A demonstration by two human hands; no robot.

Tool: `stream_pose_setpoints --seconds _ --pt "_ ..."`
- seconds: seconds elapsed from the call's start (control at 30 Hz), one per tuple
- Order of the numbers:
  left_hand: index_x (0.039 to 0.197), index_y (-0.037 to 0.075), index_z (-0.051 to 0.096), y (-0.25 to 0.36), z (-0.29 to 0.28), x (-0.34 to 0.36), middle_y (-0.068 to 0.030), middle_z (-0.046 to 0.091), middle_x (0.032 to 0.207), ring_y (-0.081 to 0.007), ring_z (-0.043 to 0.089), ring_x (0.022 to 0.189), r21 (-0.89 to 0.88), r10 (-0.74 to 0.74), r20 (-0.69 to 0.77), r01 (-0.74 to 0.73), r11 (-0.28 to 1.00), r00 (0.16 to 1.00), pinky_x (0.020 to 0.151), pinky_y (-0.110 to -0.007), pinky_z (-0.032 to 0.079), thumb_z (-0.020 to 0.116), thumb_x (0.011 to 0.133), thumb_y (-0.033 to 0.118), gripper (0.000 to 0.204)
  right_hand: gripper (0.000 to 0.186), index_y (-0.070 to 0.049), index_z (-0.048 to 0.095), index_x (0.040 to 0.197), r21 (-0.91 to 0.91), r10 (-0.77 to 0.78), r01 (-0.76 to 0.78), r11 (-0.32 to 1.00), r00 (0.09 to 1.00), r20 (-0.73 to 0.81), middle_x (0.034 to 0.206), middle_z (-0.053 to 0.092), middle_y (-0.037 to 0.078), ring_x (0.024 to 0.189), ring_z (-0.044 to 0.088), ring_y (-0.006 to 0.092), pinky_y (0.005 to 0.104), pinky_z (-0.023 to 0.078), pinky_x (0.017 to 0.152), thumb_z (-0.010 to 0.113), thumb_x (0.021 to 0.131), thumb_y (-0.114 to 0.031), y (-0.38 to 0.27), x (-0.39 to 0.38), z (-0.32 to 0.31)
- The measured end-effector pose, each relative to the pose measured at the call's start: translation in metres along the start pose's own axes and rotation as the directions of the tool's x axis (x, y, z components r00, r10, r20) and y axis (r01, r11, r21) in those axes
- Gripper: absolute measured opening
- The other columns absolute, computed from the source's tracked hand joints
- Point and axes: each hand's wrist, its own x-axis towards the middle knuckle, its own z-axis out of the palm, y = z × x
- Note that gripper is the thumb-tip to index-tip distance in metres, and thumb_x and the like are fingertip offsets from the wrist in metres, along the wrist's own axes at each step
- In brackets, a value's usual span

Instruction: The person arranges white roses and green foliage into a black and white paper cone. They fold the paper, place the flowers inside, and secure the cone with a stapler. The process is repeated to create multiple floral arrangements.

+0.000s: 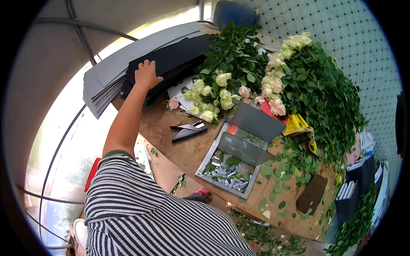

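My left hand lies palm down on the stack of black sheets, thumb spread to the right and fingers lying on the top sheet. A stack of pale grey sheets lies beside and behind it, its layered edge sticking out past the table. Right of the hand, cream, pale green and pink roses with leafy stems rest on the table. A black stapler lies nearer to me. My right hand does not show.
On the brown table stands a grey metal box with metal strips and leaves inside. A large bunch of roses lies at the right, by a yellow cloth. Loose leaves and a brown pad are nearer. Dark bins stand at the right.
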Motion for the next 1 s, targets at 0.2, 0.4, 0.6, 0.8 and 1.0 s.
stream_pose_setpoints --seconds 0.2,0.4,0.6,0.8,1.0 --pt "0.126 0.008 0.056 -0.107 0.111 0.042 -0.0127 0.048 0.124 -0.0328 0.046 0.12 -0.141 -0.166 0.362 0.23 0.963 0.917 0.095 -0.048 0.044 0.075 0.063 0.055 0.081 0.045 -0.007 0.049 0.134 -0.376 -0.184 0.188 0.907 0.982 0.048 0.13 0.052 0.018 0.114 0.051 0.0336 0.0437 0.043 0.093 0.052 0.093 -0.027 -0.073 0.047 -0.079" --pt "0.099 0.004 0.064 -0.076 0.068 0.034 -0.0133 0.05 0.108 -0.0328 0.052 0.105 -0.088 0.102 0.242 -0.083 0.993 0.965 0.089 -0.043 0.047 0.069 0.071 0.045 0.05 0.046 -0.003 0.051 0.131 -0.194 -0.13 0.172 0.966 0.969 0.209 0.132 0.052 0.02 0.121 0.048 0.0339 0.0411 0.037 0.102 0.046 0.092 -0.027 -0.149 0.041 -0.168" --pt "0.095 0.006 0.058 -0.089 0.022 0.067 -0.012 0.058 0.098 -0.0351 0.058 0.09 -0.287 0.03 -0.352 -0.139 0.948 0.936 0.076 -0.043 0.047 0.059 0.089 0.023 0.017 0.02 0.0 0.062 0.095 0.277 -0.109 -0.013 0.961 0.9 0.422 0.085 0.065 0.011 0.08 0.062 0.0144 0.0325 0.049 0.07 0.054 0.096 -0.019 -0.294 -0.049 -0.31" --pt "0.109 0.01 0.066 -0.107 -0.178 0.081 -0.0103 0.068 0.104 -0.0296 0.063 0.1 0.167 0.219 -0.855 -0.149 0.975 0.469 0.087 -0.038 0.048 0.061 0.092 0.015 0.019 0.018 0.001 0.059 0.107 0.659 -0.578 0.482 0.577 0.811 -0.088 0.094 0.065 0.008 0.089 0.06 0.0119 0.027 0.049 0.078 0.055 0.093 -0.011 -0.374 -0.013 -0.398" --pt "0.098 0.008 0.068 0.183 -0.254 -0.084 -0.0056 0.065 0.088 -0.0194 0.063 0.082 0.317 0.736 -0.649 -0.811 0.492 0.193 0.095 -0.044 0.042 0.07 0.074 0.007 0.024 0.073 -0.007 0.033 0.142 0.393 -0.721 0.904 0.169 0.385 -0.576 0.133 0.04 0.015 0.088 0.062 0.0142 0.0245 0.052 0.067 0.071 0.08 -0.005 -0.525 0.035 -0.436"
